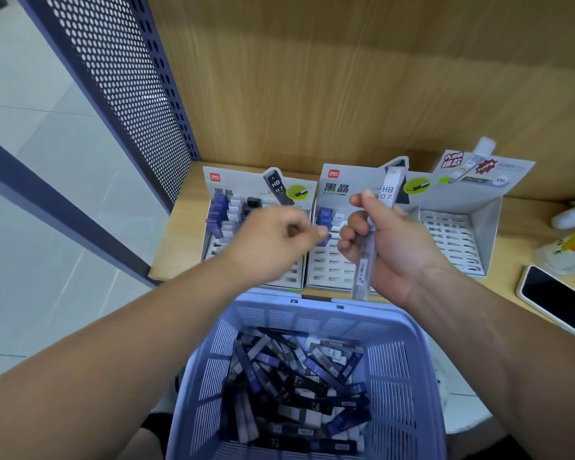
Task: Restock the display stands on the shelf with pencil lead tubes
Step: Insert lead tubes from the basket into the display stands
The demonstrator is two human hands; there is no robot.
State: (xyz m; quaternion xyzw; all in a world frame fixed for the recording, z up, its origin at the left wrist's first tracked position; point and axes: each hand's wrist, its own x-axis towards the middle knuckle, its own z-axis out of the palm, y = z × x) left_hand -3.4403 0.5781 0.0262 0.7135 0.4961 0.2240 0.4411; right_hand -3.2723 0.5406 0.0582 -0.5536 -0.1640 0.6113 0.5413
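**Clear tube gripped**

My right hand point(390, 242) curls round a slim, clear plastic lead tube point(365, 260), near upright. My left hand point(273, 237) is curled and blurred; whether it pinches anything I cannot tell. Farther: slotted card display stands point(329, 190) on the wooden shelf point(176, 247). Near: a slatted lilac basket point(312, 313) of tubes point(299, 386).
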